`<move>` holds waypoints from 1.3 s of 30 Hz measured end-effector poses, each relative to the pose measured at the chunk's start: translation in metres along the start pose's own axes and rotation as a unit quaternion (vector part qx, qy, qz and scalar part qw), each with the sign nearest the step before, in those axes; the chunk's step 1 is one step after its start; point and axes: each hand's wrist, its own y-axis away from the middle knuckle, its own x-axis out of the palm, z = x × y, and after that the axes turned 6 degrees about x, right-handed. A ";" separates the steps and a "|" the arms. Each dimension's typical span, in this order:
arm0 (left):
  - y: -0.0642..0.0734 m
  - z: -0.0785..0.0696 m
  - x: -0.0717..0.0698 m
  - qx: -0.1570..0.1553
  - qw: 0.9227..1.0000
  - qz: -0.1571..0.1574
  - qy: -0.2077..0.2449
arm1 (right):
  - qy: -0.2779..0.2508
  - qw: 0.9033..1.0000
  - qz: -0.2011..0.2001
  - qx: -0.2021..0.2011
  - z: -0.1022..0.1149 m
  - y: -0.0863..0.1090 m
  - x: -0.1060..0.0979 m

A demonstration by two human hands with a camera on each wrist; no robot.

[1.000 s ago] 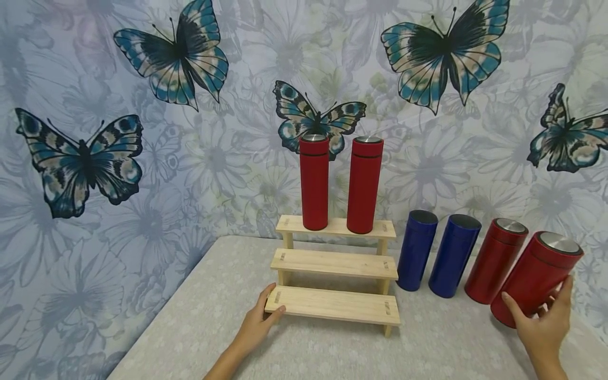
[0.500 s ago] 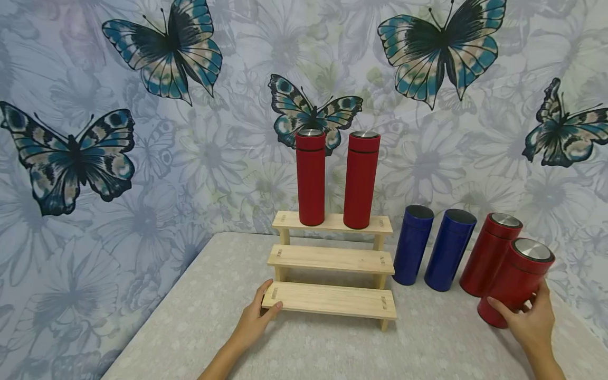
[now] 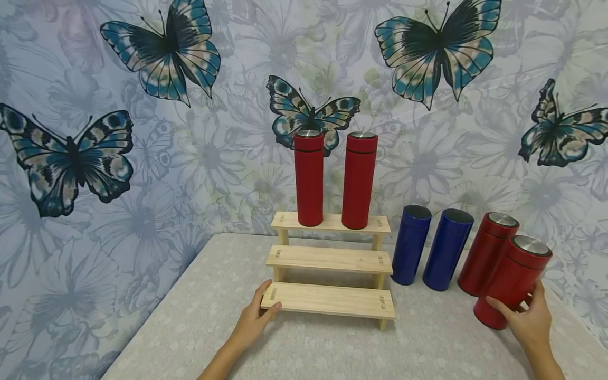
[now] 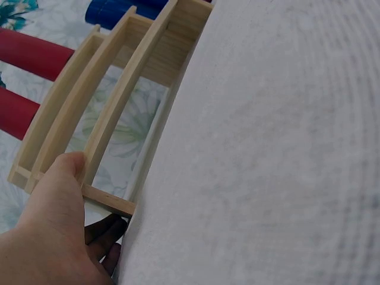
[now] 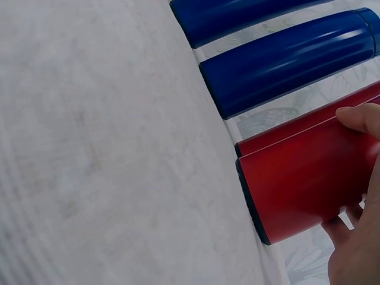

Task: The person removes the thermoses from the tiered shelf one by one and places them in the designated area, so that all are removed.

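My right hand (image 3: 531,321) grips the lower part of a red thermos flask (image 3: 515,272) with a silver lid, thumb on its near left side. In the right wrist view the base of this flask (image 5: 297,184) appears at the tablecloth. Just behind it stands another red flask (image 3: 489,253), partly hidden. At the other side, my left hand (image 3: 252,323) holds the left end of the lowest step of a three-step wooden stand (image 3: 328,300), its thumb (image 4: 71,163) on the step's front edge. Two red flasks, a left one (image 3: 309,182) and a right one (image 3: 359,182), stand upright on the top step.
Two blue flasks, one nearer the stand (image 3: 411,245) and one beside it (image 3: 448,250), stand on the tablecloth (image 3: 199,295) between the stand and the red flasks. Behind everything hangs a flower-patterned backdrop (image 3: 228,174) with butterflies.
My right hand has moved the red flask left and a little nearer to me, partly in front of the other red one. My left hand keeps its hold on the stand. The view has shifted slightly.
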 end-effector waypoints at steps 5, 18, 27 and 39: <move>0.001 0.000 -0.001 0.002 1.000 -0.001 0.000 | 0.005 1.000 0.007 0.006 0.000 0.000 0.002; 0.000 0.001 0.000 -0.008 1.000 -0.005 0.008 | -0.066 0.995 -0.022 -0.074 0.009 -0.001 0.000; -0.001 0.002 -0.002 0.004 1.000 0.001 0.005 | -0.128 0.939 -0.205 -0.245 0.077 0.004 -0.002; 0.002 0.004 -0.004 0.020 1.000 0.011 0.011 | -0.178 0.911 -0.117 -0.354 0.155 0.045 0.053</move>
